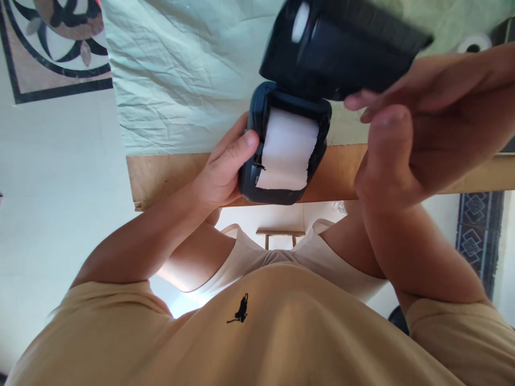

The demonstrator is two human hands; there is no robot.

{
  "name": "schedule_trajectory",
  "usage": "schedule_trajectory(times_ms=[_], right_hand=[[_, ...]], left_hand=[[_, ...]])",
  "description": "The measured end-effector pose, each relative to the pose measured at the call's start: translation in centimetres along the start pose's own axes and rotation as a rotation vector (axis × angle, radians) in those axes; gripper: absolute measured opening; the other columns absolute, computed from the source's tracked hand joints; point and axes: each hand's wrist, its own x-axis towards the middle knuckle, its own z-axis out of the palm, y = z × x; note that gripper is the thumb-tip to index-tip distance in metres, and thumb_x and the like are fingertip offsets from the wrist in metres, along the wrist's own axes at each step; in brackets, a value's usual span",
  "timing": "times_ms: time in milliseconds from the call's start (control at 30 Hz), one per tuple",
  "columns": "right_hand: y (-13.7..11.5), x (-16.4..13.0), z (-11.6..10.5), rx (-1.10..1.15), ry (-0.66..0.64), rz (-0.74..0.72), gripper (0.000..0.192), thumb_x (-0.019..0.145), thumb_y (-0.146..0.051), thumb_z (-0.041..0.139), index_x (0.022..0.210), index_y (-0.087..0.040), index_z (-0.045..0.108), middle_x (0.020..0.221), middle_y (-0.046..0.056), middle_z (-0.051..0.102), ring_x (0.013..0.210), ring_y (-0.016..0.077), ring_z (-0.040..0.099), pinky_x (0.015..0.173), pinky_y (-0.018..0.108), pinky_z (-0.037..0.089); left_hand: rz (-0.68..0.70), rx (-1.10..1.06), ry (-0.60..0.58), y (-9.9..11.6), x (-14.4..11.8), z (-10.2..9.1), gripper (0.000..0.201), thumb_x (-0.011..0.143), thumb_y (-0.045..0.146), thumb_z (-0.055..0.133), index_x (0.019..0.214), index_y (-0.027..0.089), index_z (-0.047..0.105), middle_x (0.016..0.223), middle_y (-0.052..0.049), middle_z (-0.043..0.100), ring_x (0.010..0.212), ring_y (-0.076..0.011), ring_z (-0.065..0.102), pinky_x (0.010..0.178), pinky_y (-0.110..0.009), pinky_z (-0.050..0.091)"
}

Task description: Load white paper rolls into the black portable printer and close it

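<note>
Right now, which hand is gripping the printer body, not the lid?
The left hand grips the printer body beside its paper roll. The right hand is up at the open lid.

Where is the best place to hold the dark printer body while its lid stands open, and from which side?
Probably by its rounded side wall, from the left, as the left hand does now on the printer body. The white paper fills the open middle, and the raised lid by the right hand blocks the far end.

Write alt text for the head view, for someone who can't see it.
A left hand grips a dark blue plastic receipt printer with a white paper roll inside, while the right hand holds its black hinged lid open above a wrinkled pale green tablecloth.
</note>
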Motion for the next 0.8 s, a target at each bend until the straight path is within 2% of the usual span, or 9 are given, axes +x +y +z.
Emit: schedule_trajectory(times_ms=[33, 100, 200, 300, 367, 467, 533, 667, 800], right_hand=[[0.0, 0.2, 0.2, -0.011, 0.014, -0.032, 0.026, 0.093, -0.034, 0.057, 0.077, -0.022, 0.04, 0.082, -0.001, 0.057, 0.078, 0.0101, 0.066, 0.071, 0.032, 0.055], [0.0, 0.3, 0.4, -0.051, -0.039, -0.092, 0.025, 0.091, -0.026, 0.058, 0.073, -0.022, 0.04, 0.073, -0.002, 0.059, 0.07, 0.0104, 0.065, 0.061, 0.028, 0.05], [-0.4, 0.1, 0.4, -0.226, -0.169, -0.171, 0.015, 0.087, -0.021, 0.063, 0.078, -0.021, 0.05, 0.074, -0.004, 0.067, 0.062, 0.0087, 0.062, 0.057, 0.026, 0.045], [-1.5, -0.1, 0.2, -0.434, -0.309, -0.155, 0.006, 0.087, -0.018, 0.063, 0.086, -0.023, 0.059, 0.08, -0.005, 0.072, 0.061, 0.0087, 0.059, 0.06, 0.027, 0.044], [-2.4, -0.1, 0.1, -0.535, -0.386, -0.134, 0.003, 0.088, -0.021, 0.062, 0.089, -0.023, 0.063, 0.075, -0.004, 0.07, 0.062, 0.0111, 0.059, 0.057, 0.028, 0.037], [-3.2, 0.1, -0.1, -0.679, -0.51, -0.07, 0.014, 0.087, -0.033, 0.063, 0.099, -0.025, 0.067, 0.073, -0.003, 0.07, 0.062, 0.0152, 0.061, 0.053, 0.03, 0.022], [-3.3, 0.2, -0.2, -0.721, -0.562, -0.041, 0.023, 0.084, -0.039, 0.065, 0.104, -0.028, 0.067, 0.078, -0.003, 0.073, 0.058, 0.017, 0.062, 0.054, 0.03, 0.017], [-3.2, 0.6, -0.1, -0.689, -0.63, 0.011, 0.025, 0.081, -0.039, 0.065, 0.104, -0.029, 0.068, 0.087, -0.003, 0.077, 0.063, 0.0203, 0.066, 0.054, 0.031, 0.02], [-3.9, 1.0, -0.5, -0.602, -0.605, -0.056, 0.02, 0.081, -0.031, 0.065, 0.099, -0.023, 0.07, 0.07, 0.0, 0.069, 0.061, 0.0174, 0.063, 0.05, 0.031, 0.028]], left_hand=[[0.026, 0.011, -0.025, -0.1, 0.0, 0.0, 0.039, 0.093, 0.055, 0.056, 0.112, 0.022, 0.062, 0.118, -0.008, 0.07, 0.134, -0.0324, 0.059, 0.092, -0.039, 0.055], [0.027, 0.031, -0.026, -0.1, -0.1, 0.0, 0.04, 0.093, 0.057, 0.057, 0.11, 0.021, 0.063, 0.117, -0.008, 0.07, 0.132, -0.0317, 0.061, 0.086, -0.035, 0.056], [0.0, 0.051, -0.016, 0.0, -0.3, 0.3, 0.041, 0.091, 0.057, 0.062, 0.108, 0.02, 0.064, 0.115, -0.006, 0.07, 0.128, -0.0302, 0.064, 0.07, -0.028, 0.054], [-0.015, 0.076, -0.021, 0.1, -0.4, 0.4, 0.043, 0.088, 0.059, 0.066, 0.106, 0.02, 0.063, 0.107, -0.005, 0.07, 0.116, -0.0285, 0.069, 0.061, -0.025, 0.051], [-0.032, 0.079, -0.045, 0.2, -0.5, 0.3, 0.043, 0.088, 0.059, 0.065, 0.108, 0.021, 0.063, 0.102, -0.005, 0.069, 0.101, -0.0246, 0.072, 0.06, -0.026, 0.051], [-0.064, 0.094, -0.069, 0.4, -0.5, -0.1, 0.042, 0.089, 0.057, 0.064, 0.111, 0.021, 0.062, 0.093, -0.004, 0.066, 0.077, -0.0161, 0.067, 0.059, -0.026, 0.048], [-0.077, 0.133, -0.06, 0.6, -0.6, -0.2, 0.043, 0.088, 0.058, 0.065, 0.11, 0.021, 0.063, 0.086, -0.003, 0.063, 0.07, -0.0141, 0.064, 0.058, -0.025, 0.046], [-0.1, 0.168, -0.035, 0.8, -0.7, 0.1, 0.048, 0.084, 0.06, 0.069, 0.109, 0.02, 0.064, 0.081, -0.004, 0.064, 0.078, -0.0195, 0.068, 0.058, -0.027, 0.048], [-0.051, 0.089, 0.006, 0.8, -0.6, 0.7, 0.042, 0.083, 0.056, 0.072, 0.102, 0.019, 0.066, 0.091, -0.006, 0.069, 0.099, -0.0267, 0.073, 0.058, -0.026, 0.051]])
